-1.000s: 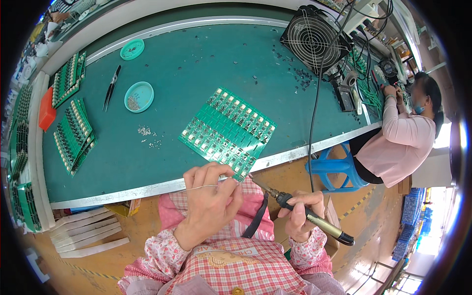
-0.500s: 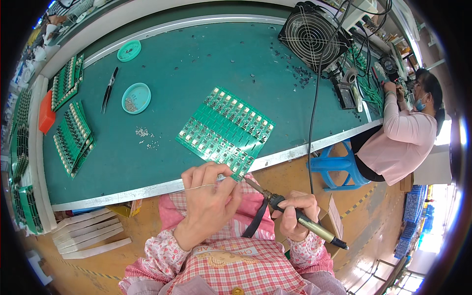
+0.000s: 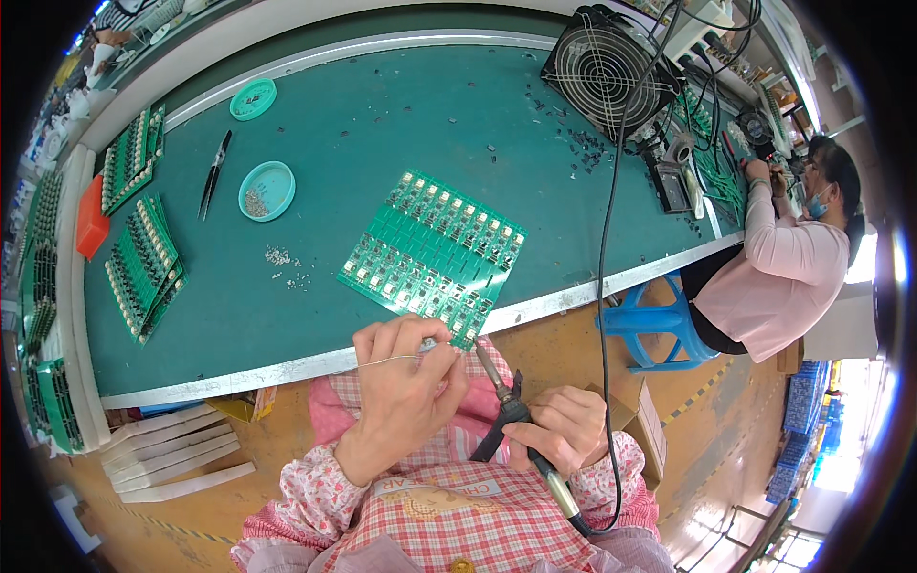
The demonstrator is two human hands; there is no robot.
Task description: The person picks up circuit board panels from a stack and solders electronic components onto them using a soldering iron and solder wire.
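A green circuit board panel point(image 3: 435, 250) with rows of small white and dark parts lies at the near edge of the bench, its near corner at my fingers. My left hand point(image 3: 401, 396) is closed with a thin solder wire point(image 3: 389, 361) in its fingers, and its fingertips are at that corner. In my right hand point(image 3: 565, 430) is a soldering iron point(image 3: 492, 371), gripped round the handle. The iron's tip points up toward the board's near corner; whether it touches cannot be made out.
Left on the green bench point(image 3: 315, 115) are tweezers point(image 3: 214, 175), a turquoise dish point(image 3: 277, 186) of small parts, a green lid point(image 3: 253, 99), stacked boards point(image 3: 145, 267) and a red box point(image 3: 92, 218). A fan point(image 3: 604, 72) stands far right; a black cable point(image 3: 606, 248) hangs down. A co-worker point(image 3: 783, 248) sits right.
My right hand has turned the soldering iron steeper, its rear end swinging down and left. The cable loops round beside my wrist. The board has shifted slightly left; my left hand stays put.
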